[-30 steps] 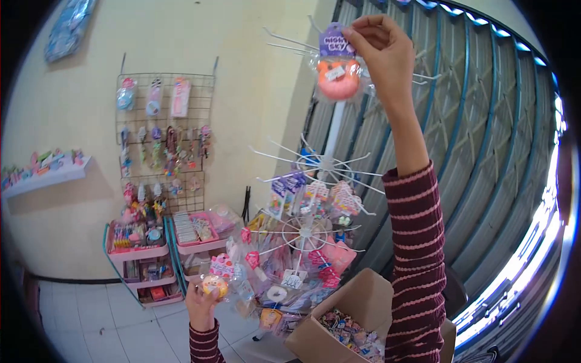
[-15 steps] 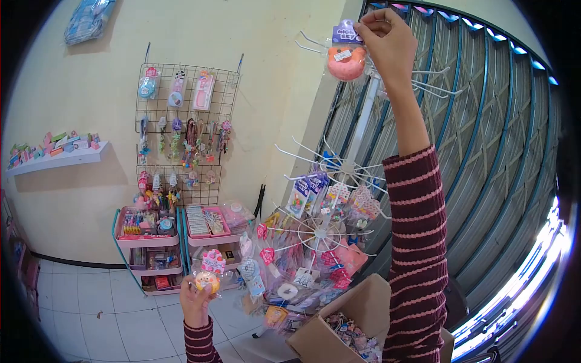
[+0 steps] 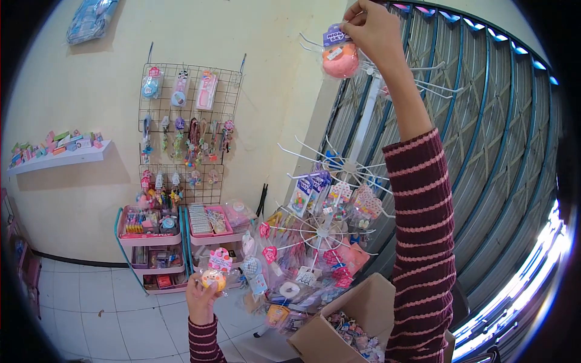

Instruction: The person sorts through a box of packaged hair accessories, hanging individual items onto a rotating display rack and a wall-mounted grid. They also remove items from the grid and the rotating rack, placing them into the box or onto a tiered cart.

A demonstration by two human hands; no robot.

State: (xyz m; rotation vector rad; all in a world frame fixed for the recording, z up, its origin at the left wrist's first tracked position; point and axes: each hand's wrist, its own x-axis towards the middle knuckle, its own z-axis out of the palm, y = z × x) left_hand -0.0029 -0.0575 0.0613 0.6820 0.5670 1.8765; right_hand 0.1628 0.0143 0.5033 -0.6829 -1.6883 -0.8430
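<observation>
Low in front, the left hand [image 3: 200, 302] closes its fingers on a clear plastic packet [image 3: 213, 278] with a round yellow toy; higher, the right hand [image 3: 378, 33] pinches the purple card of an orange-pink toy packet [image 3: 341, 62]. Both packets are off the hooks. Small colourful goods [image 3: 357, 334] lie in the brown cardboard box [image 3: 376, 299]; beyond, others hang on the white wire rack's [image 3: 365, 121] lower tiers.

Right hand [image 3: 380, 30]: pinching purple card, pink-orange toy [image 3: 341, 59]
Left hand [image 3: 201, 296]: gripping yellow toy [image 3: 213, 279]
Cardboard box [image 3: 380, 308]: open, below rack [image 3: 322, 232]
</observation>
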